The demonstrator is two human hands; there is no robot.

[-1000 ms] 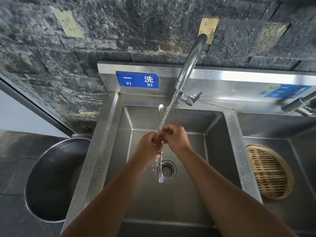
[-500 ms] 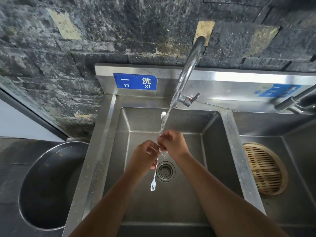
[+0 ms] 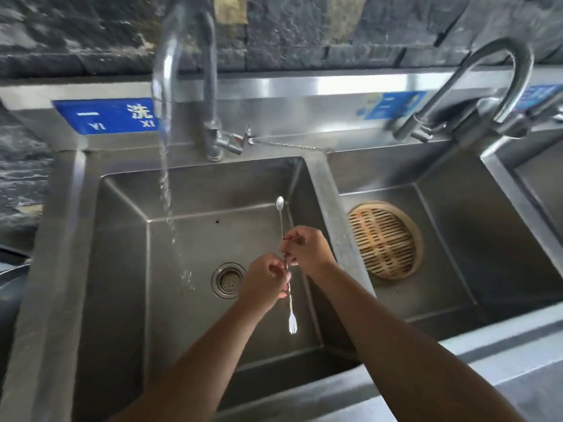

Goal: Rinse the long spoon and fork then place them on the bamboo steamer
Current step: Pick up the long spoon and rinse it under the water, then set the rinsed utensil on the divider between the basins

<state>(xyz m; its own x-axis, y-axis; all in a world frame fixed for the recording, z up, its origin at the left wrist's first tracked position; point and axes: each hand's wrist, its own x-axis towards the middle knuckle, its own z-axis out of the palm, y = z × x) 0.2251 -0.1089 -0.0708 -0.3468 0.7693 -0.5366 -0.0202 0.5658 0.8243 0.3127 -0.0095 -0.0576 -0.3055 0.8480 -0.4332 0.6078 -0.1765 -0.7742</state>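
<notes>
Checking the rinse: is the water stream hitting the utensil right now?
No: the stream falls left of both hands, while the utensil is held near the sink's right wall.

Hands: left hand (image 3: 264, 284) is sitting just below and left of right hand (image 3: 307, 250), both over the right part of the left basin (image 3: 122, 269).
Spoon (image 3: 279, 203): is sticking up beyond the right hand, toward the back wall of the basin.
Fork (image 3: 292, 322): is hanging below the left hand, nearer the person.
Drain (image 3: 228, 280): is lying just left of the left hand, in the basin floor.
Water (image 3: 166, 190): is falling well left of the hands.
Tap (image 3: 210, 95): is standing behind the hands, at the back ledge.
Steamer (image 3: 384, 240): is lying right of the right hand, in the next basin, past the divider (image 3: 338, 226).
Second tap (image 3: 487, 95): is standing far right, behind the steamer.
</notes>
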